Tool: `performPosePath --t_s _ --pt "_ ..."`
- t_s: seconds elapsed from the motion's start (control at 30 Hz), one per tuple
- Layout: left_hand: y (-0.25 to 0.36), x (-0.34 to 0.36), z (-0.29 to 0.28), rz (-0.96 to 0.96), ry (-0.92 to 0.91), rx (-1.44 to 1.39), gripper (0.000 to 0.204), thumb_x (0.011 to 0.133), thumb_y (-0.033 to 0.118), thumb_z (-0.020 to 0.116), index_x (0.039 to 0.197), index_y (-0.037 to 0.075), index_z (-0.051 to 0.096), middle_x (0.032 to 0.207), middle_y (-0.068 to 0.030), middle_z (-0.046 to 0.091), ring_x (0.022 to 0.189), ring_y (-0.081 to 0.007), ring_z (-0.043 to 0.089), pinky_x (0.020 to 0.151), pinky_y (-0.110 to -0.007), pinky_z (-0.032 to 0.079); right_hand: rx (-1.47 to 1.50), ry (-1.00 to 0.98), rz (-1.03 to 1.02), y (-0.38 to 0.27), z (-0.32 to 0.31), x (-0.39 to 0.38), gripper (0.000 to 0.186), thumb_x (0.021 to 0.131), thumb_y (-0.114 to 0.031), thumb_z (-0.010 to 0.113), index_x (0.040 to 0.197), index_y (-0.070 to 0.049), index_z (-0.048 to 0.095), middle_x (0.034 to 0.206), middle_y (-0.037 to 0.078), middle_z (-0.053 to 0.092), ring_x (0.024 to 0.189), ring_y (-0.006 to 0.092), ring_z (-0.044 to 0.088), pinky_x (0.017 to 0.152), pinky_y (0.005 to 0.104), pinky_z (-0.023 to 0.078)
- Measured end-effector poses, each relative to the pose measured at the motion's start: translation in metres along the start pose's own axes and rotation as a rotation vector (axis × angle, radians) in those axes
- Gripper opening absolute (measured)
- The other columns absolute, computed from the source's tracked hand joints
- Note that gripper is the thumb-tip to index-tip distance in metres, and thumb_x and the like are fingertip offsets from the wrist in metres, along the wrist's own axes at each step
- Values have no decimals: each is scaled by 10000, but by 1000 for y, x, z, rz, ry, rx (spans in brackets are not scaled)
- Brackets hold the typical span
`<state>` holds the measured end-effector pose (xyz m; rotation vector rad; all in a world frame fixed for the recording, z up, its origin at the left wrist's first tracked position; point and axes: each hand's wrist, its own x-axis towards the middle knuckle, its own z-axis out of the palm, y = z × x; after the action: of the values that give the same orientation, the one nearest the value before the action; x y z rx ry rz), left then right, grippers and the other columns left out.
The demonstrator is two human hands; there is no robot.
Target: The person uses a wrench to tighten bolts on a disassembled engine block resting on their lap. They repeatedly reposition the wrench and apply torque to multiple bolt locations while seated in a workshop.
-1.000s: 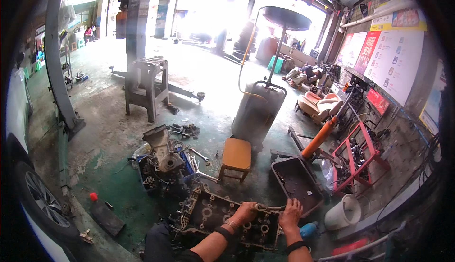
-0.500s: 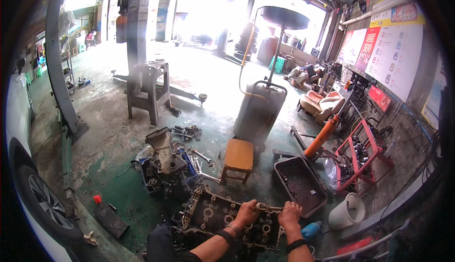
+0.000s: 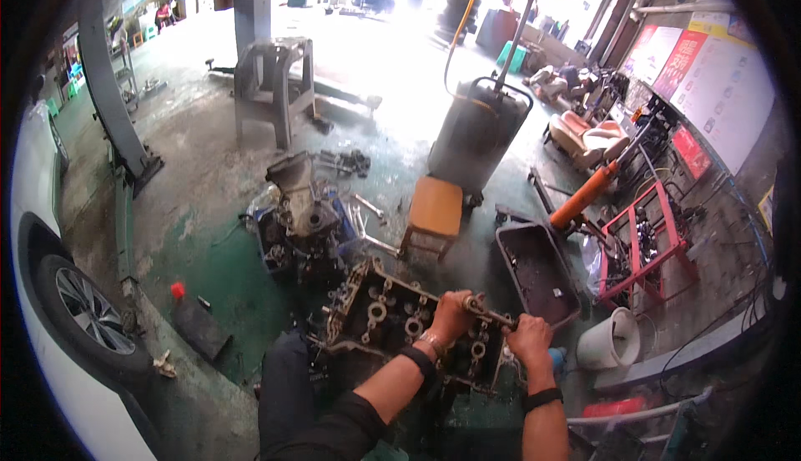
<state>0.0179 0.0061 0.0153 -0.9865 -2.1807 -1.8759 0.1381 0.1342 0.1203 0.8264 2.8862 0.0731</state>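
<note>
Above a grimy, oblong casting (image 3: pixel 415 327), each hand (image 3: pixel 451 319) (image 3: pixel 531 339) grips the metal tool (image 3: pixel 494 317).

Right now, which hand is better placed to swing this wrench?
Likely the right hand: its grip is at the handle end of the ratchet wrench, where leverage seems greater; the left hand is at the round end, over the cylinder head.
</note>
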Motion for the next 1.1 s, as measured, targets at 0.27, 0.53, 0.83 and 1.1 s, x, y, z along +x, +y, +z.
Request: performPosePath --t_s 0.27,0.53,0.83,1.1 --pt "8 2 -10 17 -15 -20 209 873 157 628 707 36 591 705 -191 608 704 -427 597 598 -480 488 -29 62 29 -10 -9 -6 392 773 -401 760 862 -23 709 866 204 691 851 387 674 771 467 534" --pt "1 3 -4 -98 -71 81 152 838 172 647 740 63 608 749 -182 636 749 -421 610 679 -491 511 -40 9 51 -11 -10 -10 413 784 -439 735 866 -35 719 908 203 700 887 379 678 783 456 536" --pt "6 6 -10 -26 -70 85 174 853 189 636 737 59 621 752 -182 637 750 -411 622 659 -472 520 -64 -100 34 -14 -19 -21 474 752 -452 763 940 -27 671 945 213 696 923 377 675 809 457 531" --pt "2 5 -7 -83 -64 72 244 891 214 611 717 43 609 740 -195 631 746 -417 620 649 -476 516 -58 -181 -11 -14 -25 -28 535 732 -453 785 978 -7 623 955 219 690 929 378 674 823 454 535"
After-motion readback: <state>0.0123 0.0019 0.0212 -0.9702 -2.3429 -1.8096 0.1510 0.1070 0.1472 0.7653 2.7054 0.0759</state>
